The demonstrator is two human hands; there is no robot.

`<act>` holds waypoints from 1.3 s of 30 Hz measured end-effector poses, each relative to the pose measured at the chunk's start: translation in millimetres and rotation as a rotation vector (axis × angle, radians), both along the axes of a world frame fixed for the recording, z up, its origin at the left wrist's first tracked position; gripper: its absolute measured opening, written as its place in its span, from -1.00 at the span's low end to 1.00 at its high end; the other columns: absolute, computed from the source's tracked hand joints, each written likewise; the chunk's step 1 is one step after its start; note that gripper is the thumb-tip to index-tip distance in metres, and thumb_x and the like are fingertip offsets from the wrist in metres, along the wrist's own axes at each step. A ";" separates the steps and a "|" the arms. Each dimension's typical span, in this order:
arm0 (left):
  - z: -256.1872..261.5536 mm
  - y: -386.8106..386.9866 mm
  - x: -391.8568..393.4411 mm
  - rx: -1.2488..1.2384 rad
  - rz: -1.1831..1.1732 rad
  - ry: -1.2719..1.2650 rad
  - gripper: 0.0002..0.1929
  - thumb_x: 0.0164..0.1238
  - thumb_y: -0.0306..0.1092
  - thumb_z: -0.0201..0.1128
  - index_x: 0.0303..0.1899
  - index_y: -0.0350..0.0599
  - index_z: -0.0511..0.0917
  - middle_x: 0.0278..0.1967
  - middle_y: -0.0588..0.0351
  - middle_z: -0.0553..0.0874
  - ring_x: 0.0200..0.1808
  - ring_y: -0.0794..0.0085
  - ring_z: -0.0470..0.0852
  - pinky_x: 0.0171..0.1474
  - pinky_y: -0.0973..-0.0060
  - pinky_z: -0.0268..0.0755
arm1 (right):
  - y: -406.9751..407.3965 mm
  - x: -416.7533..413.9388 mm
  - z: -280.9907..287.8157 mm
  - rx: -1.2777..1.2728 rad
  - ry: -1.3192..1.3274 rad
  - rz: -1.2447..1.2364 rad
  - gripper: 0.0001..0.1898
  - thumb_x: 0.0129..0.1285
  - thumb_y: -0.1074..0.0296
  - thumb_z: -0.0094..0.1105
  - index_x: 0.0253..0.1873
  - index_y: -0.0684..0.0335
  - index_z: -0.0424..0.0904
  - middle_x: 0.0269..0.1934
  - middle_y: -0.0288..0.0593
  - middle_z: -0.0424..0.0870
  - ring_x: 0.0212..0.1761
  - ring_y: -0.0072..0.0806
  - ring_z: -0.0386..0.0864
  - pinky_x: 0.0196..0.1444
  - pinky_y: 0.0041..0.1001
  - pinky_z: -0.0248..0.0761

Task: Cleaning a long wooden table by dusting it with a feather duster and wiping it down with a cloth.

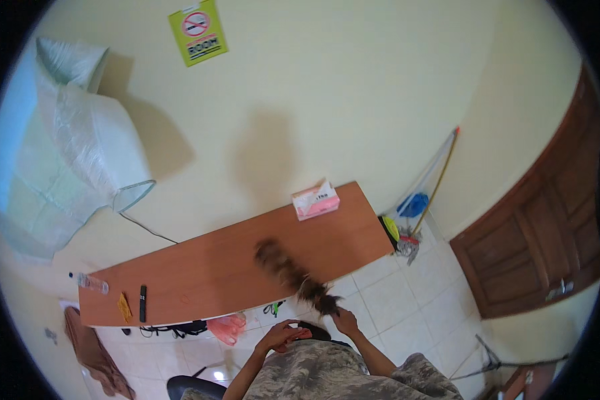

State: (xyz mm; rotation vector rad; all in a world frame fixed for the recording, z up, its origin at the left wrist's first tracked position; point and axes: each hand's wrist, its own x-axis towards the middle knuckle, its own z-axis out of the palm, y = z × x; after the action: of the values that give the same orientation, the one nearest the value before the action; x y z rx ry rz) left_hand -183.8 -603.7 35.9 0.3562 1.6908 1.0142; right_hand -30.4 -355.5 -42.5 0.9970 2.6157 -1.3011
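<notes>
My right hand (346, 321) is closed on the near end of a brown feather duster (292, 275), which is blurred and reaches over the wooden tabletop (220, 270). My left hand (283, 336) is held in front of my body, near the table's front edge, with its fingers bent; whether it holds anything is not clear. A pink and white tissue pack (316, 200) lies on the table near the wall. Towards the table's left end are a clear plastic bottle (93, 283), a yellow wrapper (124, 307) and a black remote control (143, 303).
A mop (409, 242) leans in the corner right of the table, beside a wooden door (530, 240). Cables (180, 328) and a red plastic bag (227, 328) hang below the front edge. A plastic-covered object (80, 140) is at the left wall; a black chair (192, 385) stands behind.
</notes>
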 end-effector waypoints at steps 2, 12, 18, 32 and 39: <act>1.9 -12.4 13.3 -0.044 -0.061 0.022 -0.30 0.45 0.10 0.40 0.41 -0.22 0.51 -0.34 0.19 0.71 -0.40 0.62 0.57 -0.38 0.60 0.38 | -21.1 7.5 -6.9 -0.129 0.069 -0.120 -0.49 0.50 -0.08 0.04 0.05 0.37 0.66 -0.12 0.25 0.77 -0.03 0.28 0.68 0.03 0.08 0.53; -12.5 -43.3 37.2 -0.051 -0.379 0.093 -0.37 0.53 0.11 0.26 0.30 -0.32 0.57 -0.21 0.08 0.81 -0.29 0.51 0.72 -0.25 0.51 0.53 | -106.3 74.4 -20.3 -0.205 0.001 -0.297 -0.53 0.50 -0.06 0.07 0.07 0.27 0.70 -0.14 0.27 0.77 -0.04 0.18 0.72 0.01 0.05 0.54; -12.0 -76.9 7.5 -0.100 -0.668 0.320 -0.33 0.49 0.26 0.21 0.26 -0.20 0.63 -0.33 0.02 0.82 -0.32 0.40 0.78 -0.21 0.47 0.58 | -154.8 55.7 -21.6 -0.330 0.133 -0.619 -0.53 0.48 -0.05 0.09 -0.06 0.36 0.67 -0.31 0.21 0.75 -0.18 0.17 0.72 -0.08 0.02 0.52; -41.8 -202.2 -198.0 -0.041 -0.539 0.106 -0.52 0.61 0.00 0.19 0.23 -0.24 0.66 -0.21 0.09 0.80 -0.22 0.53 0.71 -0.22 0.49 0.55 | -243.6 -99.8 -15.6 -0.669 0.414 -1.079 -0.57 0.59 -0.09 0.02 -0.27 0.15 0.47 -0.61 -0.42 0.32 -0.69 -0.61 0.22 -0.67 -0.46 0.06; -33.3 -229.0 -223.5 0.094 -0.634 -0.038 -0.61 0.66 -0.10 0.15 0.15 -0.23 0.70 -0.14 0.13 0.80 -0.24 0.55 0.69 -0.23 0.56 0.54 | -313.0 -153.8 -27.9 -0.483 0.390 -1.089 -0.52 0.55 -0.07 0.03 -0.24 0.32 0.54 -0.53 -0.07 0.55 -0.62 -0.33 0.44 -0.49 -0.26 0.36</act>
State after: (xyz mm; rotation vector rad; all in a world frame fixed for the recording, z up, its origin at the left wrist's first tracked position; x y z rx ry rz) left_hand -407.3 -832.7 2.6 0.8638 1.3588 0.6187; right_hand -184.2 -668.6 -70.4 2.3455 1.6583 -2.3281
